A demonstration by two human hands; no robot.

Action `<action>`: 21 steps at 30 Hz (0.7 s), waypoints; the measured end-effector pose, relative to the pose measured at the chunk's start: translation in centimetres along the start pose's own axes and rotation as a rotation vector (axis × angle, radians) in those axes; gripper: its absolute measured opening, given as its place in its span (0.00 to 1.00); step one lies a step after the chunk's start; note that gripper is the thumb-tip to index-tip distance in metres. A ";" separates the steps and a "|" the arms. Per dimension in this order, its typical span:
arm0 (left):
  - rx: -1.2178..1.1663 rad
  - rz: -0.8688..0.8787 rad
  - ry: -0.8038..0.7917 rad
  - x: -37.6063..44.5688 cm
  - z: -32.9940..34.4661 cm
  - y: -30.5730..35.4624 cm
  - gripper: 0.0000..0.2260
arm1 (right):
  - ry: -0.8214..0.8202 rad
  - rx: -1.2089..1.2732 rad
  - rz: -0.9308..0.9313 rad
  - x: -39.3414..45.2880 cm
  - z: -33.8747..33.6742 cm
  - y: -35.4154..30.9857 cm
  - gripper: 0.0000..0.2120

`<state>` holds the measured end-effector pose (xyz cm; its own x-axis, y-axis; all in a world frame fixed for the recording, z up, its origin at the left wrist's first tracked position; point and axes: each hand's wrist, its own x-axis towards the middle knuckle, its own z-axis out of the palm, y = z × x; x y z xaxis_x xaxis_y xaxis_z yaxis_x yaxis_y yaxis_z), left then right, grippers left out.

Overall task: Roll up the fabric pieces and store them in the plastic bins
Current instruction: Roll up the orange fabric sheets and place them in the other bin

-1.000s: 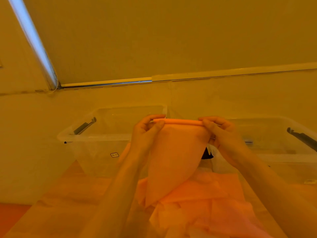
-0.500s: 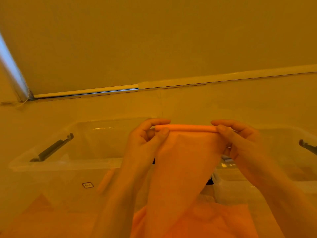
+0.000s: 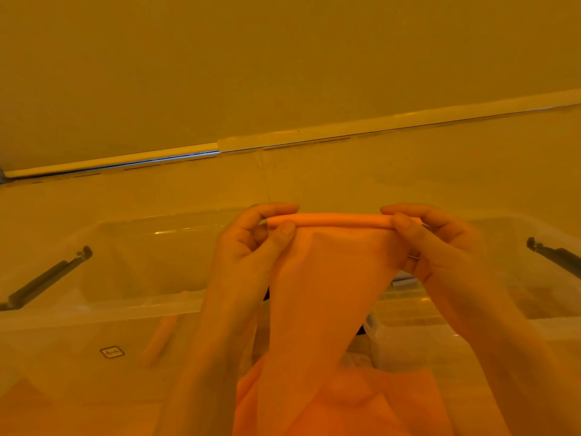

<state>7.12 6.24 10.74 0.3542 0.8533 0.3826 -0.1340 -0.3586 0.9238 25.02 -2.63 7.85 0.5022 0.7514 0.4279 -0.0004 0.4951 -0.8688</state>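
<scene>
Both hands are holding 1 orange fabric piece up in front of the camera, its top edge rolled into a thin tube running level between them. The left hand is pinching the tube's left end, index finger curled over the top and thumb pressing from below. The right hand is pinching the right end the same way, fingers curled over the roll. The unrolled part of the fabric is hanging down from the tube, narrowing toward a pile of more orange fabric lying low in the view. Behind the hands, 2 clear plastic bins are standing side by side: the left bin with a dark latch handle on its left end, and the right bin with a dark latch handle on its right end. A pale wall is filling the background.
</scene>
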 end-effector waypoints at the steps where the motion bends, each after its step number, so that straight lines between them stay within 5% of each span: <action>1: 0.001 0.001 0.003 0.0 0.1 -0.1 0.08 | -0.006 -0.001 -0.002 0.1 -0.1 0.0 0.27; 6: -0.033 -0.004 0.023 0.0 0.6 -0.7 0.07 | -0.020 -0.026 0.025 0.4 -0.7 0.3 0.27; 10: -0.016 -0.004 0.089 0.1 1.1 -1.4 0.05 | -0.037 -0.007 0.089 0.6 -1.0 0.4 0.13; 17: -0.032 -0.035 0.106 0.6 1.5 -2.8 0.05 | -0.086 -0.064 0.082 1.4 -1.8 0.8 0.26; 21: 0.004 -0.023 0.117 0.5 1.9 -3.4 0.04 | -0.090 -0.095 0.079 1.7 -2.4 1.1 0.24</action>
<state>9.49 7.15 7.80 0.2465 0.8996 0.3604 -0.1231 -0.3398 0.9324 27.92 -1.86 6.98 0.4246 0.8244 0.3742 0.0473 0.3926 -0.9185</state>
